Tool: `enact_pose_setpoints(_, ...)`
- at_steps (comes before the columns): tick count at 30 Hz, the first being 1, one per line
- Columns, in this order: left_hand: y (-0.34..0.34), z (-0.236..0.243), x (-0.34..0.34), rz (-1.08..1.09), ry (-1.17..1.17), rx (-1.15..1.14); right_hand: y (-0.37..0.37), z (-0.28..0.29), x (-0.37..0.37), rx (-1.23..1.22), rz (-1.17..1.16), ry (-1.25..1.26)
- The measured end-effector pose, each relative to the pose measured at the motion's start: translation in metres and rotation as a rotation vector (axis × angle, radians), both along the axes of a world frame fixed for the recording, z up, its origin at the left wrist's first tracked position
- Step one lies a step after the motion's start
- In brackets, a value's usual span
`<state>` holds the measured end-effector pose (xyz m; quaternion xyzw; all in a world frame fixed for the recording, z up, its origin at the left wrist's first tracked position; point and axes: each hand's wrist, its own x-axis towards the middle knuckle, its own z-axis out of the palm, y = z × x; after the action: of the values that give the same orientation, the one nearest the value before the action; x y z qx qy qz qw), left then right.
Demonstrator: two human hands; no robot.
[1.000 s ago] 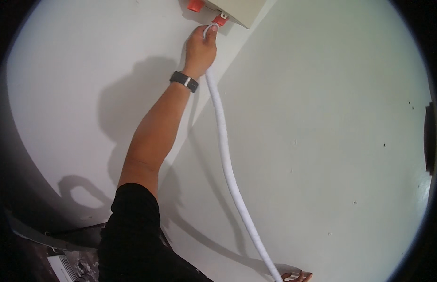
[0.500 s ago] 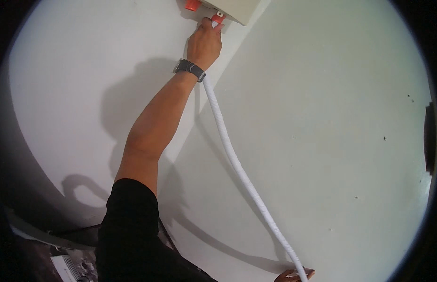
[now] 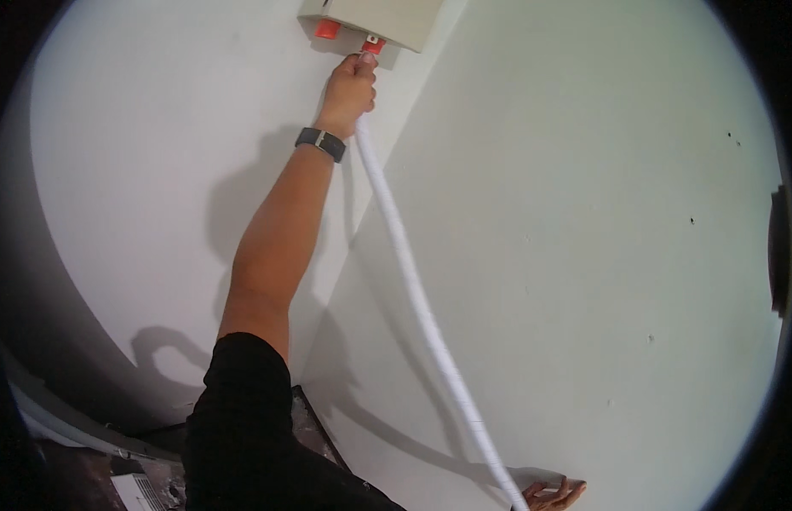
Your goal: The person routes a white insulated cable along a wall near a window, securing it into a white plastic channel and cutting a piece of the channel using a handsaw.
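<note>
A long white spirally wrapped hose (image 3: 409, 272) slants down from the upper middle to the lower edge. My left hand (image 3: 349, 92), with a dark watch strap at the wrist, is closed around its upper end. The thumb presses close to a red fitting (image 3: 373, 46), which meets the underside of a beige box (image 3: 387, 19). At the lower edge my right hand (image 3: 551, 496) lies by the hose, partly cut off. Its visible fingers stretch out and apart to the right, near the wall. The hose crosses over its left side.
A second red fitting (image 3: 327, 30) sits under the box, left of the first. Two pale walls meet in a slanting corner; the right wall (image 3: 583, 281) has small holes. A dark object (image 3: 779, 251) is at the right rim. Low at left stands a white slatted item (image 3: 136, 491).
The view has shifted, so more of the box shows. My left hand has turned slightly and stays closed on the hose top. My right hand's fingers have spread further out to the right.
</note>
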<state>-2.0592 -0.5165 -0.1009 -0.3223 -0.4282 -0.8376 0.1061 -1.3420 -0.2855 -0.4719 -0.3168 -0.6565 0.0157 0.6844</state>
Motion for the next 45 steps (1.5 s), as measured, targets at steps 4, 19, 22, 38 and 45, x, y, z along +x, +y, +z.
enact_pose_setpoints(4, -0.003, -0.002, -0.012, 0.911, 0.340, -0.255, -0.005, 0.026, -0.020, 0.382, -0.467, -0.355)
enact_pose_setpoints(19, 0.003, -0.002, -0.012, -0.756, 0.118, 0.300, -0.001, 0.012, 0.013, 0.171, -0.434, -0.434)
enact_pose_setpoints(22, -0.009, -0.006, -0.012, -0.642, 0.117, 0.347, -0.014, 0.038, -0.013, 0.291, -0.550, -0.498)
enact_pose_setpoints(38, 0.001, 0.006, 0.006, -0.500, -0.136, 0.260, 0.034, 0.008, 0.014, 0.262, -0.225, -0.308)
enact_pose_setpoints(45, 0.016, -0.010, -0.015, -0.969, 0.001, 0.492, 0.019, 0.046, 0.011, 0.518, -0.400, -0.596)
